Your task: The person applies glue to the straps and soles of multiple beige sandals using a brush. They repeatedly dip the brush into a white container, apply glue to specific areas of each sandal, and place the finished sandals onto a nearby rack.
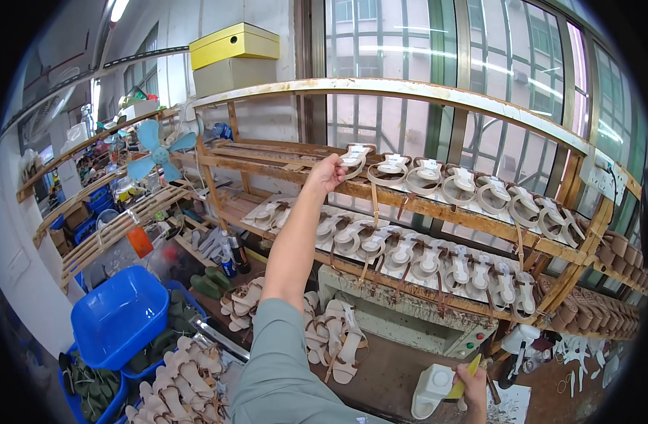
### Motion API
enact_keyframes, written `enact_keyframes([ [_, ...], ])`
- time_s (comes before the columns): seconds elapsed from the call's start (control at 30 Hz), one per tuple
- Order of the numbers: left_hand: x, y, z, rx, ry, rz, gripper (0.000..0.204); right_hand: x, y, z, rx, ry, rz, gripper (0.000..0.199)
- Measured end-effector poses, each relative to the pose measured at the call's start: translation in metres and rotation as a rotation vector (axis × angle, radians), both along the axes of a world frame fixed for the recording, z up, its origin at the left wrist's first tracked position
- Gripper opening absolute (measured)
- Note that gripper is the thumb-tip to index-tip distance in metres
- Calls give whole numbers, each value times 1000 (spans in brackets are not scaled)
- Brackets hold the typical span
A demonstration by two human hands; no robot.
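We see a worn, rough wooden slatted rack (437, 206) with scuffed, flaking rails. On it sit pale, smooth leather-like sandal uppers (354, 157), faintly glossy. The bright blue plastic tub (115, 318) shines smoothly. A yellow cardboard shoebox (234, 42) looks matt. The grey-green cloth sleeve (281, 367) is soft and dull; the white plastic bottle (431, 390) is smooth.

The upper rack shelf (437, 206) is packed edge to edge with white sandals (460, 182), bare slats only left of the raised left hand (327, 172). The curved rail (423, 92) caps the room above (open air between). Below, sandal piles (336, 338) crowd the surface (395, 374).
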State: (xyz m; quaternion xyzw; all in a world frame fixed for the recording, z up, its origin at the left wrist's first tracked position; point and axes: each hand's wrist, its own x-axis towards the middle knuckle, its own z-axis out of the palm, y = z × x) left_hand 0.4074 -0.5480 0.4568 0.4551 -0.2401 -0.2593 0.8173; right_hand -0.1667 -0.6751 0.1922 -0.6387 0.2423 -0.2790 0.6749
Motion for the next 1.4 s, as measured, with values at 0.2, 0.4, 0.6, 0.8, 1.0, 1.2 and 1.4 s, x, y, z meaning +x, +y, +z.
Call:
enact_keyframes([
  [0.2,7,-6,3,106,-23,-21,8,-7,3,3,-29,-42,-78,22],
  [0.4,-68,33,-37,-216,-238,425,22,17,-1,-4,63,-26,-38,28],
  [0.6,-249,71,-261,-9,-51,114,22,17,-32,-38,371,-20,-19,37],
  [0.8,-391,183,-465,509,179,30,21,32,-53,-141,589,-223,442,32],
  [1.0,-420,356,-484,960,-312,898,19,47,-10,-233,575,-355,528,21],
  [1.2,-423,505,-429,1963,-811,1199,33,23,78,-277,578,-361,481,28],
  [1.4,-510,601,-410,1850,-567,1430,44,-31,95,-297,586,-326,426,28],
])
